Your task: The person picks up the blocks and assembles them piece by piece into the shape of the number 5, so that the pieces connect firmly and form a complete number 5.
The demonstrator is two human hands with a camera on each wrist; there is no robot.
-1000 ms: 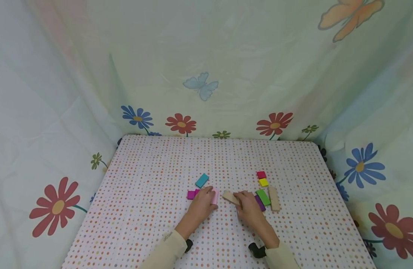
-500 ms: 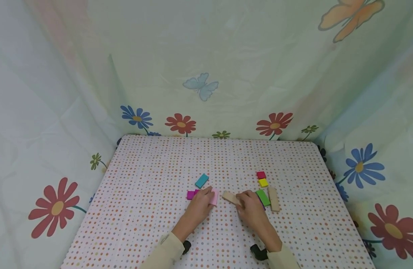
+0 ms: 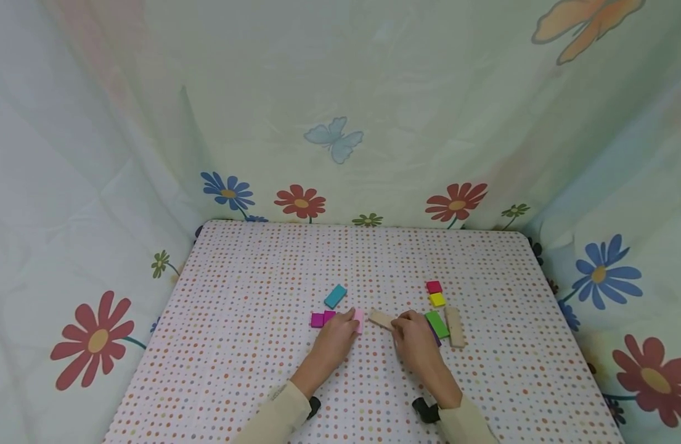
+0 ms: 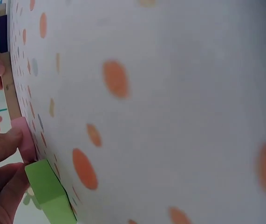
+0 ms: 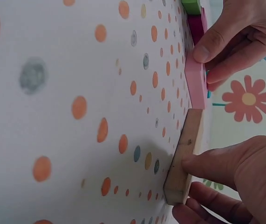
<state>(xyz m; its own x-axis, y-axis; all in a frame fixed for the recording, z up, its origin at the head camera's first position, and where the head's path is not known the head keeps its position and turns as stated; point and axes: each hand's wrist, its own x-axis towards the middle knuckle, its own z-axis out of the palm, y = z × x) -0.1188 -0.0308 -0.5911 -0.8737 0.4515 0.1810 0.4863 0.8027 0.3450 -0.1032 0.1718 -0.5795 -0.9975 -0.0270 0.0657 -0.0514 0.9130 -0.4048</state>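
My left hand [image 3: 334, 339] pinches a flat pink block [image 3: 359, 320] on the dotted tabletop, its thumb against one side in the right wrist view. Two magenta blocks [image 3: 317, 320] lie left of that hand. A light green block [image 4: 49, 191] sits close by the left fingers in the left wrist view; in the head view the hand hides it. My right hand [image 3: 420, 346] grips a plain wooden block [image 3: 380, 318] between thumb and fingers, lying slanted. Its far end points toward the pink block, and a small gap between them shows in the head view.
Beyond the left hand lies a teal block [image 3: 336, 296]. To the right are red [image 3: 434, 287] and yellow [image 3: 437, 299] blocks, a green block [image 3: 437, 324], a partly covered purple block [image 3: 436, 338] and another wooden block [image 3: 455, 327]. Printed curtains surround the table [image 3: 235, 277].
The head view has shifted slightly. Both hands stay almost in place on their blocks; the right hand covers more of the purple block than a second ago.
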